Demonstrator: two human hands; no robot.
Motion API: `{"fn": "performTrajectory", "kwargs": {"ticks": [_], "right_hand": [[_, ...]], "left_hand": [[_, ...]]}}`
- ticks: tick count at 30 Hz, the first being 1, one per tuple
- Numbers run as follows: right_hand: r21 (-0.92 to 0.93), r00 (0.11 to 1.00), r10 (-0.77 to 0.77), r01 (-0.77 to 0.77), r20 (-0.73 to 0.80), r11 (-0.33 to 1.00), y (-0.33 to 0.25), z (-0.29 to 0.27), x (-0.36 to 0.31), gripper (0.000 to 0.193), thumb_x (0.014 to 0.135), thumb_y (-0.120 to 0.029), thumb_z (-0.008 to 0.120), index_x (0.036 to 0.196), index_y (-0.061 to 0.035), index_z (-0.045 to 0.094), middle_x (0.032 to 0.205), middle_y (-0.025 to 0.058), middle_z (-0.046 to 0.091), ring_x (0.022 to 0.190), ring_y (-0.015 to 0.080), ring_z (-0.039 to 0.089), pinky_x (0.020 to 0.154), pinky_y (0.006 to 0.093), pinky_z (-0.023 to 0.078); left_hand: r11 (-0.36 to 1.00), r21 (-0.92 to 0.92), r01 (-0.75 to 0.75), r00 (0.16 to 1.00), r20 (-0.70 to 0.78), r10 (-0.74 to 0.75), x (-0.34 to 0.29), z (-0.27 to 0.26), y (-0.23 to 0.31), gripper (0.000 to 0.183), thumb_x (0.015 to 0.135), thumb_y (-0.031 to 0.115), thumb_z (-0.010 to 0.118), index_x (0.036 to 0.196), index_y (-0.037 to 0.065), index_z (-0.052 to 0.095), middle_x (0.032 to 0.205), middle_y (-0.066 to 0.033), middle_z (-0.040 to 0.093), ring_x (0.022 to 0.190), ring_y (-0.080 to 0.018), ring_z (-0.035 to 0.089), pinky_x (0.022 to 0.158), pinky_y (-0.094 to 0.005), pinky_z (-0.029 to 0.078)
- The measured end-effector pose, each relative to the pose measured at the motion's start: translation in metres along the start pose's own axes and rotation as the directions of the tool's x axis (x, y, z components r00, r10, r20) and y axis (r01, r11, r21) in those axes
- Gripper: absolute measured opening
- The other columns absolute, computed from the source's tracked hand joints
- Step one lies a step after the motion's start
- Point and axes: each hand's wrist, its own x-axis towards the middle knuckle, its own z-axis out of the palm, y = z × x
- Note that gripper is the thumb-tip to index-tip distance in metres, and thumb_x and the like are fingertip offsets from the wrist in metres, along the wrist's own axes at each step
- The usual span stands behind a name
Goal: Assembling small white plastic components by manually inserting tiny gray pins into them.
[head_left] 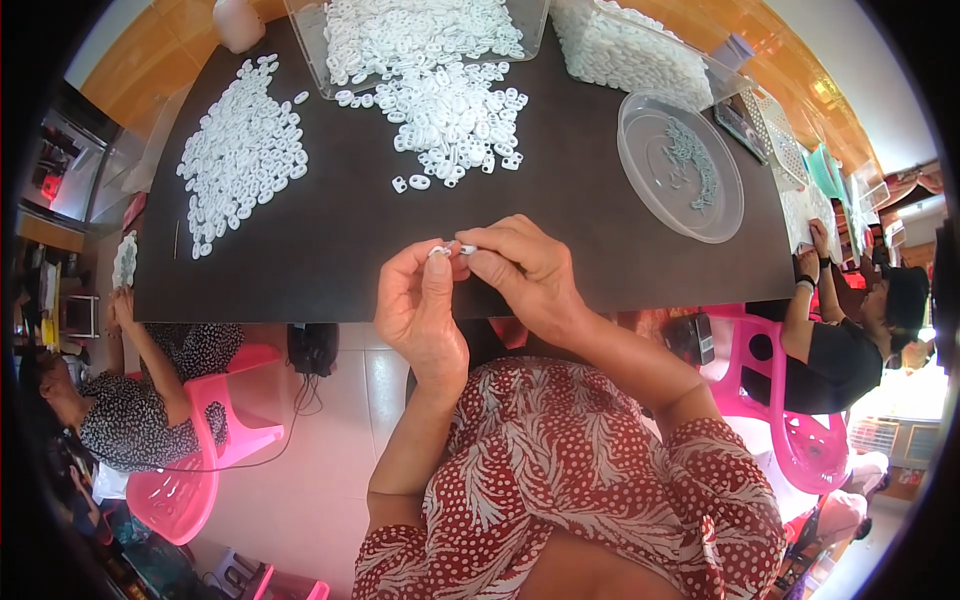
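My left hand [425, 310] is closed in a pinch on a small white plastic piece [438, 251], held above the near edge of the dark table [350, 250]. Thumb and fingers of my right hand [530, 270] pinch a second small white piece [468, 250] with a dark spot, right beside the first. Whether the two pieces touch is too small to tell. Beyond my hands lies a loose heap of white plastic pieces [455, 115] with holes. To the right, a round clear plastic tray [647, 165] holds small grey pin-like parts [692, 160].
Another pile of white pieces [245, 150] spreads at the left. Clear bins [318, 70] full of pieces stand at the back. A phone-like dark object [740, 132] lies by the tray. People sit on pink chairs [230, 400] at left and right.
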Motion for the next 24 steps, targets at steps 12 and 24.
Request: {"fn": "performTrajectory", "kwargs": {"ticks": [12,24], "right_hand": [[0.465,0.885,0.45,-0.452,0.124,0.761,0.0,-0.014,0.004,0.016,0.081,0.001,0.063,0.096,0.0029,0.065,0.087,0.0053,0.066,0.079,0.0084,0.06,0.073,0.0221,0.048],[0.495,0.847,0.499,-0.518,0.183,0.697,-0.002,-0.019,0.014,0.013,0.081,-0.002,0.063,0.093,0.0007,0.066,0.08,0.002,0.065,0.068,0.0048,0.054,0.057,0.0189,0.04]], "left_hand": [[0.992,0.049,0.116,0.993,0.013,-0.117,-0.001,-0.005,0.005,0.012,0.088,0.005,0.06,0.097,-0.003,0.061,0.083,-0.0089,0.063,0.068,-0.0119,0.058,0.062,-0.0235,0.049],[0.978,0.055,0.201,0.977,0.063,-0.204,-0.004,-0.006,0.006,0.016,0.086,0.004,0.062,0.1,-0.004,0.061,0.081,-0.0082,0.064,0.066,-0.0123,0.061,0.056,-0.022,0.048]]}}
